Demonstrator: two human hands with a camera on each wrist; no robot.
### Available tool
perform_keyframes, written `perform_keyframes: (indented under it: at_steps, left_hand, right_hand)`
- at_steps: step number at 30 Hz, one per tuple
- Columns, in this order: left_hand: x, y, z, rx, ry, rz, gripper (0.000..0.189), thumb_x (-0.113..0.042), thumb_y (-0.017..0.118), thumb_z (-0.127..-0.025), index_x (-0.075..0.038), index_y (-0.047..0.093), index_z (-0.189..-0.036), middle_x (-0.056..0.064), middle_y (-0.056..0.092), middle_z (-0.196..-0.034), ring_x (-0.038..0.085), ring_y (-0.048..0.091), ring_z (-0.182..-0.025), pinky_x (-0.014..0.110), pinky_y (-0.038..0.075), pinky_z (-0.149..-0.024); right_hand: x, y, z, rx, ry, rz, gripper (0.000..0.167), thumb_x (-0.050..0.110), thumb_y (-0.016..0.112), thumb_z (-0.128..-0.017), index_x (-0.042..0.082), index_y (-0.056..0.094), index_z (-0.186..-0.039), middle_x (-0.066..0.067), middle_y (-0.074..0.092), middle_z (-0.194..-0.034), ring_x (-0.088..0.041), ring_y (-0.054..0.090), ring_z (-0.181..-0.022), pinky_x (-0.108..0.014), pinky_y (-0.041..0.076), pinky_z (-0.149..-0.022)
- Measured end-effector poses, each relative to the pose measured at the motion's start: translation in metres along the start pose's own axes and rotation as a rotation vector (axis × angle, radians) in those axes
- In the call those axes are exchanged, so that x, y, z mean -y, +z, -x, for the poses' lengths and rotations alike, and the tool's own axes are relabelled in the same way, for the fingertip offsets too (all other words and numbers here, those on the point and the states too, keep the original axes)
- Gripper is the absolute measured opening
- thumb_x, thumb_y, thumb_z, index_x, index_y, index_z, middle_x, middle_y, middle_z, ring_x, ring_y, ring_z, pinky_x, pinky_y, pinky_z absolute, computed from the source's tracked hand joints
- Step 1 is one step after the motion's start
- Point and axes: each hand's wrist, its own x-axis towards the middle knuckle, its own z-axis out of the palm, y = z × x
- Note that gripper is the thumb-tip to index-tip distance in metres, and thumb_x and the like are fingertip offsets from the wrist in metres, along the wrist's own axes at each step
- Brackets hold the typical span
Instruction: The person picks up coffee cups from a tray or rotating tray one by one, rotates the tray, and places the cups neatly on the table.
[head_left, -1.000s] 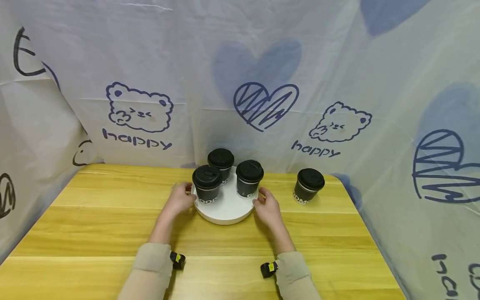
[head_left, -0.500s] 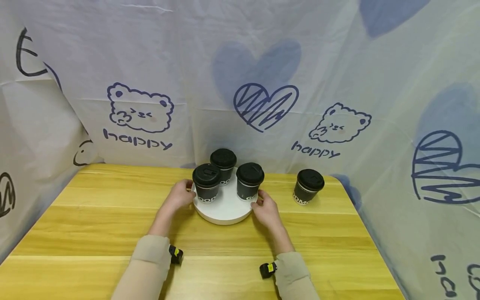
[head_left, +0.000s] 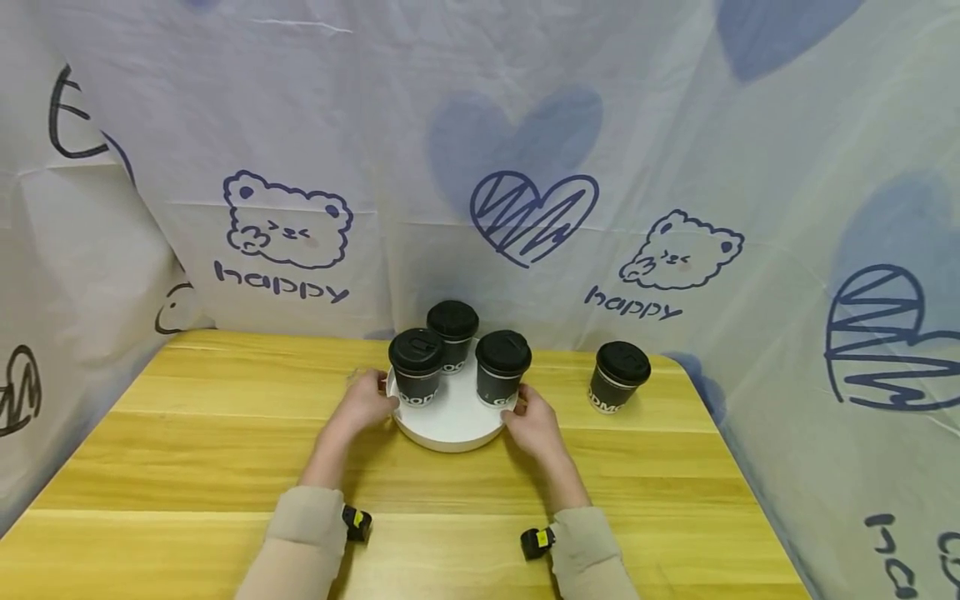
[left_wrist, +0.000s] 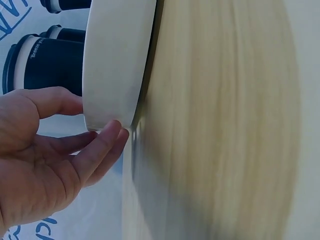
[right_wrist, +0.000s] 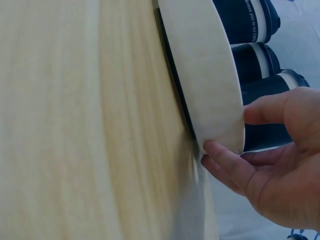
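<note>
A round white turntable [head_left: 450, 429] sits on the table, with a dark gap under its edge in both wrist views. Three black paper coffee cups with black lids stand upright on it: a left cup [head_left: 417, 379], a back cup [head_left: 453, 320] and a right cup [head_left: 501, 379]. At the turntable's left side my left hand [head_left: 365, 402] pinches the rim, thumb at the top edge and fingers at the lower edge. My right hand [head_left: 534, 421] pinches the opposite side the same way, its thumb [right_wrist: 265, 110] close by a cup.
A fourth, similar lidded cup [head_left: 617, 379] stands apart on the wooden table [head_left: 427, 533], right of the turntable. Behind the table's back edge hangs a printed white cloth [head_left: 420, 250], which also runs along both sides.
The turntable has turned slightly clockwise seen from above: the back cup shifted right, the right cup came nearer, the left cup moved back a little. Both hands stayed at the rim.
</note>
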Motion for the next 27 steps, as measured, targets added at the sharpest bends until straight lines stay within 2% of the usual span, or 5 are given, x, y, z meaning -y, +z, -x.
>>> perform_keyframes:
  at_steps: [5, 15, 22, 27]
  left_hand:
    - [-0.004, 0.004, 0.007, 0.009, -0.002, 0.018, 0.068, -0.002, 0.064, -0.087, 0.022, 0.036, -0.144, 0.041, 0.05, -0.14, 0.051, 0.052, -0.129, 0.057, 0.043, -0.112]
    - [-0.008, 0.008, 0.007, -0.005, 0.009, 0.004, 0.072, 0.003, 0.064, -0.082, 0.023, 0.034, -0.145, 0.042, 0.049, -0.141, 0.051, 0.051, -0.132, 0.057, 0.041, -0.114]
    - [-0.007, 0.006, 0.002, 0.006, -0.012, -0.009, 0.074, 0.003, 0.064, -0.085, 0.021, 0.031, -0.148, 0.041, 0.045, -0.146, 0.051, 0.047, -0.135, 0.058, 0.039, -0.115]
    - [-0.006, 0.004, -0.003, 0.017, -0.02, -0.019, 0.075, 0.003, 0.065, -0.085, 0.02, 0.03, -0.15, 0.042, 0.043, -0.148, 0.052, 0.046, -0.137, 0.057, 0.04, -0.115]
  right_hand:
    - [0.003, -0.003, 0.003, 0.02, 0.015, 0.033, 0.059, 0.005, 0.069, -0.089, -0.008, 0.052, -0.144, -0.027, 0.064, -0.134, -0.037, 0.067, -0.117, -0.047, 0.055, -0.099]
    - [0.01, -0.008, 0.004, 0.043, 0.072, 0.023, 0.077, 0.014, 0.081, -0.084, -0.012, 0.046, -0.147, -0.027, 0.061, -0.138, -0.038, 0.066, -0.119, -0.046, 0.055, -0.099]
    - [0.007, -0.009, 0.003, 0.025, 0.068, -0.004, 0.066, 0.012, 0.075, -0.086, -0.007, 0.052, -0.145, -0.026, 0.062, -0.138, -0.038, 0.065, -0.12, -0.046, 0.055, -0.099]
    - [0.004, -0.01, 0.002, -0.001, 0.072, -0.027, 0.065, 0.009, 0.071, -0.086, -0.004, 0.052, -0.147, -0.026, 0.064, -0.135, -0.036, 0.067, -0.117, -0.042, 0.057, -0.09]
